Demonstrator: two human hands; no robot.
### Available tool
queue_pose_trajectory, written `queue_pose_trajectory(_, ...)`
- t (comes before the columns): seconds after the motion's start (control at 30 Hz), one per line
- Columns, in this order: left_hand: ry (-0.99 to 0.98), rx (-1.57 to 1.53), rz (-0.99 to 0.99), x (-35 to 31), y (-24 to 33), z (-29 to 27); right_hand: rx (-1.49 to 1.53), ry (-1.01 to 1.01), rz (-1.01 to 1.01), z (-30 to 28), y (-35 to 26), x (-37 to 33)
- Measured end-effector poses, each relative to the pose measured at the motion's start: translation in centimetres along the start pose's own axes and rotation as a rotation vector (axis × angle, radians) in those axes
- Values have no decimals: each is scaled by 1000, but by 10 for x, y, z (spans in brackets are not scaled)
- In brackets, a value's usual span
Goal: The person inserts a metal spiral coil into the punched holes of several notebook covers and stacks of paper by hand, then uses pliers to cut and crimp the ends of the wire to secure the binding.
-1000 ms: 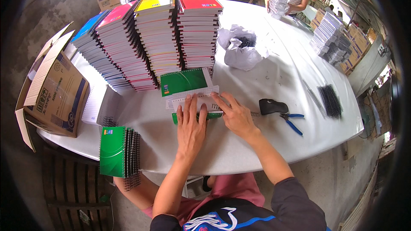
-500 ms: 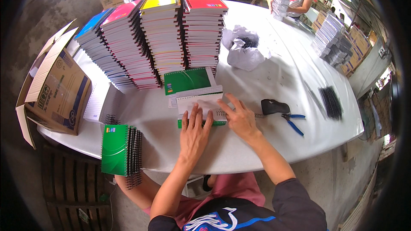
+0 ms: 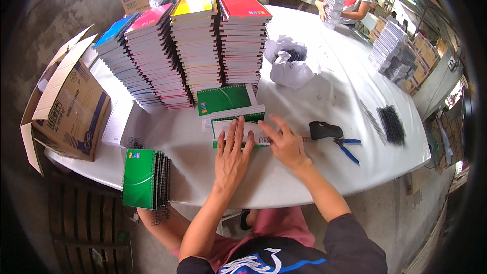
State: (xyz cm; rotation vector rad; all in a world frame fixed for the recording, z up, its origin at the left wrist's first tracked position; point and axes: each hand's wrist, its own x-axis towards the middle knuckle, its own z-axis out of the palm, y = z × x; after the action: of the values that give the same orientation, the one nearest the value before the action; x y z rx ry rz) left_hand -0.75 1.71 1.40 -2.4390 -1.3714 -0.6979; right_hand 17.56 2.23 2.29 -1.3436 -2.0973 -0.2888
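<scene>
A small notebook (image 3: 221, 131) with white pages lies in front of me, a green cover edge showing behind and below them. Flat across its pages rests my left hand (image 3: 232, 144), fingers stretched out. My right hand (image 3: 288, 147) is at the notebook's right end, fingers spread over a dark spiral binding coil (image 3: 264, 141). The coil runs along the page edge and comes out past the hand on the right; its middle is hidden under the hand. Just behind lies another green-covered notebook (image 3: 225, 99) with loose white sheets.
Tall notebook stacks (image 3: 200, 45) stand behind. Green spiral notebooks (image 3: 139, 177) sit at the table's front left edge, near an open carton (image 3: 71, 106). To the right lie blue-handled pliers (image 3: 349, 149), a black pouch (image 3: 325, 130) and a bundle of coils (image 3: 391, 124). A person (image 3: 350, 0) holds a stack beyond.
A green cover now shows raised behind the pages, where a white sheet stood before. Both hands have stayed almost in place, and the whole view has shifted slightly.
</scene>
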Motion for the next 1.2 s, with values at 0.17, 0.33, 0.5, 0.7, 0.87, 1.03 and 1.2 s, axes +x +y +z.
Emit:
queue_pose_trajectory(0.17, 96, -77, -30, 1, 6, -3, 646, -275, 275, -13, 6, 20)
queue_pose_trajectory(0.33, 93, -171, -69, 11, 6, -5, 710, -357, 378, -45, -5, 28)
queue_pose_trajectory(0.5, 206, -206, 15, -11, 33, -56, 529, -202, 421, -118, -19, 1)
queue_pose_trajectory(0.7, 151, -190, -121, -37, 56, -35, 599, -413, 440, -117, -11, -44)
queue_pose_trajectory(0.87, 264, -221, -313, -34, 71, -19, 694, -108, 381, -100, -21, -52)
queue_pose_trajectory(1.03, 337, -170, -280, -32, 71, -16, 681, -63, 414, -99, -18, -45)
queue_pose_trajectory(1.2, 381, -272, -345, -31, 71, -17, 645, -111, 357, -93, -18, -44)
